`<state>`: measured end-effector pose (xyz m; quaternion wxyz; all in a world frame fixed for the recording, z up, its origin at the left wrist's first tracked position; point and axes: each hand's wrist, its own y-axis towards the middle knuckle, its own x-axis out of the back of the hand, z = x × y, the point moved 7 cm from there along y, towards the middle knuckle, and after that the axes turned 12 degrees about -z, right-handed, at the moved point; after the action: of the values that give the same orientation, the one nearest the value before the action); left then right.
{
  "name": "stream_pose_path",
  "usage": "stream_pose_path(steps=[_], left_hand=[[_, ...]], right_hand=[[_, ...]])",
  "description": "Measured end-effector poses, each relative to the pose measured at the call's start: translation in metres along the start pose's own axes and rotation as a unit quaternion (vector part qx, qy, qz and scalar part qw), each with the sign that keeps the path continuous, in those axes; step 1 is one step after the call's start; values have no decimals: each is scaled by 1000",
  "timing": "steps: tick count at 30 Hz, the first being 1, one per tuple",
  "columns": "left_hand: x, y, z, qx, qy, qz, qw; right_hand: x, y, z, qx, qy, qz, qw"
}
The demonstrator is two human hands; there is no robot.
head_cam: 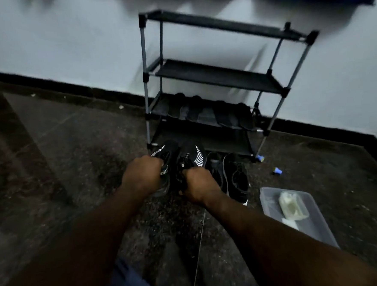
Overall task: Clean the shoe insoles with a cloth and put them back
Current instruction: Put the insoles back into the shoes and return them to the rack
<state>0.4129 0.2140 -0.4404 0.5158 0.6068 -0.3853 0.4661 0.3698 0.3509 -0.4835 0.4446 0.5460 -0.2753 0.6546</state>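
Two black sport shoes with white stripes are held just above the dark floor in front of a shoe rack. My left hand [143, 176] grips the left shoe [165, 154] at its collar. My right hand [198, 185] grips the right shoe [194, 157] the same way. Several dark insoles [223, 115] lie in a row on the rack's third shelf. A pale cloth [291, 206] lies in a clear plastic tub [323, 227] at the right. Whether the held shoes have insoles inside is hidden.
The black four-tier rack [218, 76] stands against a pale wall. A second pair of black shoes [235, 177] sits on the floor right of my hands. Two small blue caps [277, 170] lie on the floor near the rack's right leg.
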Motion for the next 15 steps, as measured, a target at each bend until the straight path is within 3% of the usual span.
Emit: stream_pose_path(steps=[7, 15], left_hand=[[131, -36, -14, -11, -9, -103, 995], [255, -76, -24, -28, 26, -187, 982]], right_hand=[[126, -50, 47, 38, -20, -87, 995], [235, -94, 90, 69, -39, -130, 988]])
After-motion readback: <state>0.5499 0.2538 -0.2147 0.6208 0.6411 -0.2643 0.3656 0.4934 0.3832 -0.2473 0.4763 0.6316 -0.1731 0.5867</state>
